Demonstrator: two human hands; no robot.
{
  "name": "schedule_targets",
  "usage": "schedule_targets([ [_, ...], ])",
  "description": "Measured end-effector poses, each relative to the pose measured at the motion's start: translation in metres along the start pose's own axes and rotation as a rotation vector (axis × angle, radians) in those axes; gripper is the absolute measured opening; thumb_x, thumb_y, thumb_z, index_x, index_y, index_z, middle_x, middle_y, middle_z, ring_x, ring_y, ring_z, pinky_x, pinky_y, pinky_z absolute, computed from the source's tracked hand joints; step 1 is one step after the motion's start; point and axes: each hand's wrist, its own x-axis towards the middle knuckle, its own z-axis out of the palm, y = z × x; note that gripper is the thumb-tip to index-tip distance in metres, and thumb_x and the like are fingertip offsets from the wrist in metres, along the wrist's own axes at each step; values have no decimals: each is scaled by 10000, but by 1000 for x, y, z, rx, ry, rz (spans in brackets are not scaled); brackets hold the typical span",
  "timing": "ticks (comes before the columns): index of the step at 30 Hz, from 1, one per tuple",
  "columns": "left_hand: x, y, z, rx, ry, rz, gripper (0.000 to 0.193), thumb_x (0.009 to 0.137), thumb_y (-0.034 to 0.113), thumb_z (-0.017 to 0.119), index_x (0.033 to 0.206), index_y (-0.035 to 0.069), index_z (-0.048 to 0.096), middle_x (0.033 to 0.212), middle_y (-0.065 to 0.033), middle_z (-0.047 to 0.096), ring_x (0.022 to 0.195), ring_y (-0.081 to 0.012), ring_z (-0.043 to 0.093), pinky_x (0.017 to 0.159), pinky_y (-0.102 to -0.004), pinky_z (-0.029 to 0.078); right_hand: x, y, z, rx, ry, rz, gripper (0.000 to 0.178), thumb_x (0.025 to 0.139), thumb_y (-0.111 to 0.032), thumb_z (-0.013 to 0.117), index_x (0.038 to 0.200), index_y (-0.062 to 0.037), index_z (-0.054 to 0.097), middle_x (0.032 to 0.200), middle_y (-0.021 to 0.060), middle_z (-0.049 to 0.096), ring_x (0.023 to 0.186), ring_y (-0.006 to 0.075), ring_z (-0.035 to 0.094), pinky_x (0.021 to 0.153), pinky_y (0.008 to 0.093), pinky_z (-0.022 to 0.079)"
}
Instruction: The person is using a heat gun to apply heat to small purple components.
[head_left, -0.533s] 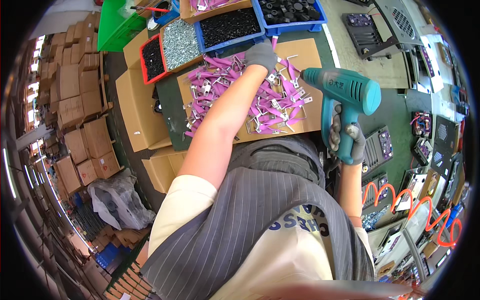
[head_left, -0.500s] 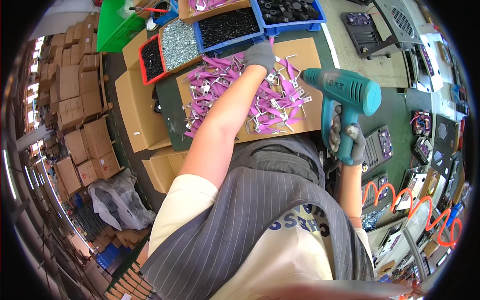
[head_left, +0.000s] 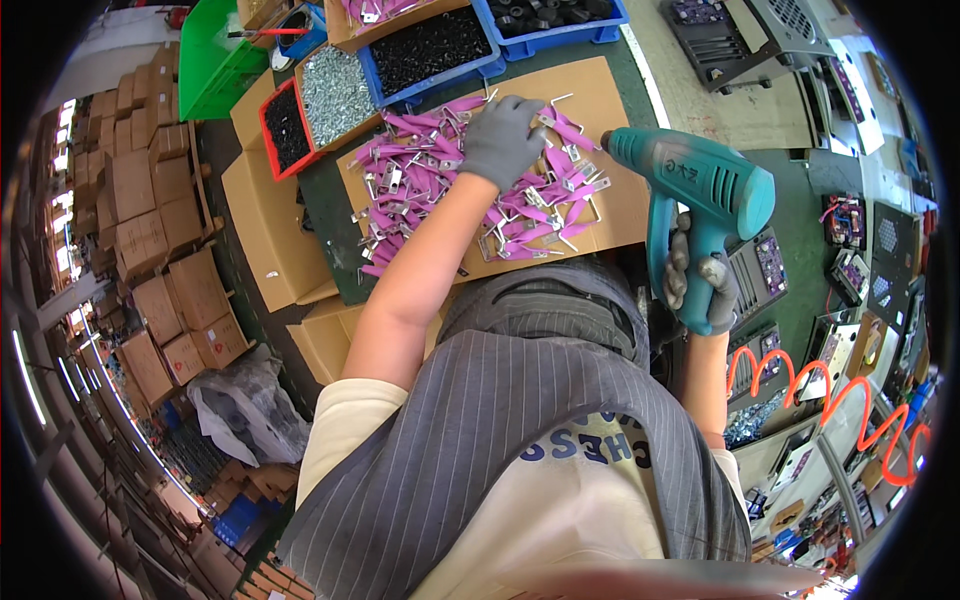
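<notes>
My right hand [head_left: 712, 285], in a grey glove, is closed around the handle of a teal heat gun [head_left: 690, 175]. The gun's dark nozzle points left, over the right edge of the cardboard sheet [head_left: 618, 205]. On that sheet lies a loose pile of metal brackets in pink sleeves [head_left: 520, 215], with bent metal ends sticking out. My left hand [head_left: 505, 140], also gloved in grey, rests palm down on the far middle of the pile. Its fingers are bent but somewhat apart over the brackets; the fingertips are partly hidden and nothing shows in their grasp.
Past the sheet stand a red bin of black screws [head_left: 270, 150], a box of silvery screws [head_left: 340, 95], a blue bin of black screws [head_left: 380, 88] and a blue bin of black knobs [head_left: 570, 40]. An orange coiled hose [head_left: 810, 370] hangs at right. Stacked cartons [head_left: 140, 190] stand left.
My left hand has drawn back from the far edge of the pile toward me, and brackets under it have shifted. The heat gun stays in my right hand, almost unmoved.
</notes>
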Motion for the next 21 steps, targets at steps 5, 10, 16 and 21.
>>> schedule_targets([
  [5,-47,-12,3,37,47,105,390,809,271,620,1178,147,595,1181,-83,585,1165,-285,509,981,-444,391,11,3,5,17,-7,20,664,717,-203,698,1246,26,367,787,85,508,518,155,531,377,254,458],
  [10,-75,-21,6,106,61,102,391,844,286,585,1213,155,581,1256,-105,549,1248,-304,436,1061,-477,290,15,3,10,-58,-11,65,709,688,-263,719,1236,33,380,756,79,517,491,161,536,390,258,486],
  [16,-85,-30,17,124,59,95,336,877,302,564,1177,157,604,1233,-82,570,1221,-298,461,1059,-468,298,21,7,17,-86,-22,85,713,678,-267,722,1234,33,390,757,78,518,478,165,528,384,267,477],
  [21,-90,-28,23,122,71,80,304,880,304,559,1141,159,619,1219,-65,581,1206,-274,479,1060,-459,300,28,9,22,-105,-55,103,701,684,-268,708,1234,33,393,757,78,514,485,160,524,384,265,465],
])
